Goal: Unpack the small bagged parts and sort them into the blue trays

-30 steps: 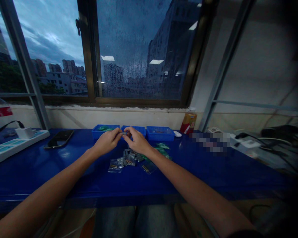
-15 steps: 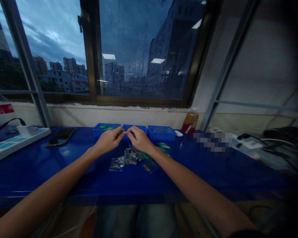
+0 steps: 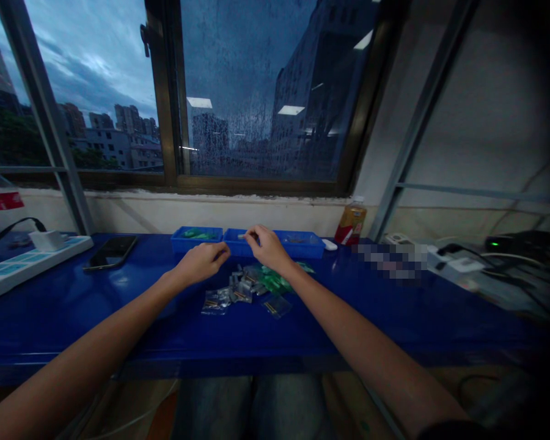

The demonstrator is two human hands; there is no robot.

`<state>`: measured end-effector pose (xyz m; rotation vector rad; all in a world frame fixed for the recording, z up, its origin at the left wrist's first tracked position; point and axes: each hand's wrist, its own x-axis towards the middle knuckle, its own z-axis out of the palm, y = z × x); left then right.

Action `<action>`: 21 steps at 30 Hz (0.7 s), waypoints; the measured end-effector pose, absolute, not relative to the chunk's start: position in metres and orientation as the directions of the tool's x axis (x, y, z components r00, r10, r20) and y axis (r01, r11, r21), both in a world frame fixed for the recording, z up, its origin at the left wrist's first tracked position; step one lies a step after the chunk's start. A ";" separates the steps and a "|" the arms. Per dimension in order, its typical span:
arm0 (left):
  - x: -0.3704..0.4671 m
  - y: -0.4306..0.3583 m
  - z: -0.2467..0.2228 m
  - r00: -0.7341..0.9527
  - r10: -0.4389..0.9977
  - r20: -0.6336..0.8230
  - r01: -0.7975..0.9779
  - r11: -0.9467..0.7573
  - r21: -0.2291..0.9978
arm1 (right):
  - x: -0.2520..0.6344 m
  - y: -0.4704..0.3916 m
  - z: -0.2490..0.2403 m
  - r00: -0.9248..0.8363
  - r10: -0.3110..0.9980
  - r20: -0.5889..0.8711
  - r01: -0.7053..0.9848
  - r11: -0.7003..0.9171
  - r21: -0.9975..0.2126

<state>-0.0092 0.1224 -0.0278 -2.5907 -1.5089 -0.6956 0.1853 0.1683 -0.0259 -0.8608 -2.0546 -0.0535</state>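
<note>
My right hand (image 3: 266,249) is closed in a pinch over the middle blue tray (image 3: 236,249). A small pale piece (image 3: 241,236) shows at its fingertips, too small to name. My left hand (image 3: 204,261) hovers lower and to the left, in front of the left blue tray (image 3: 178,245), its fingers pressed together; whatever they hold, if anything, is hidden. Below the hands lies a pile of small clear plastic bags (image 3: 216,302) with thin brass-coloured pieces inside. Green packets (image 3: 275,281) are heaped beside them, partly covered by my right forearm.
The right blue tray (image 3: 302,245) holds small pieces. On the blue table (image 3: 165,336) are a phone (image 3: 112,252) and a power strip (image 3: 68,249) at left. A drink bottle (image 3: 352,221), a white object (image 3: 329,245) and cables (image 3: 499,269) sit at right.
My hands, together at the fingertips before, have come apart. The right moved slightly up and right over the middle tray with the small pale piece; the left dropped slightly.
</note>
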 end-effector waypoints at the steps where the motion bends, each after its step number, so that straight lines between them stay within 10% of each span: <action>1: -0.009 0.124 -0.030 0.453 0.797 0.399 0.821 -0.548 0.162 | 0.191 0.176 -0.027 -0.333 0.573 0.749 0.627 0.728 -0.278; 21: -0.010 0.124 -0.036 0.708 0.670 0.223 0.660 -0.740 0.131 | 0.228 0.216 -0.039 -0.230 0.747 0.624 0.810 0.502 -0.303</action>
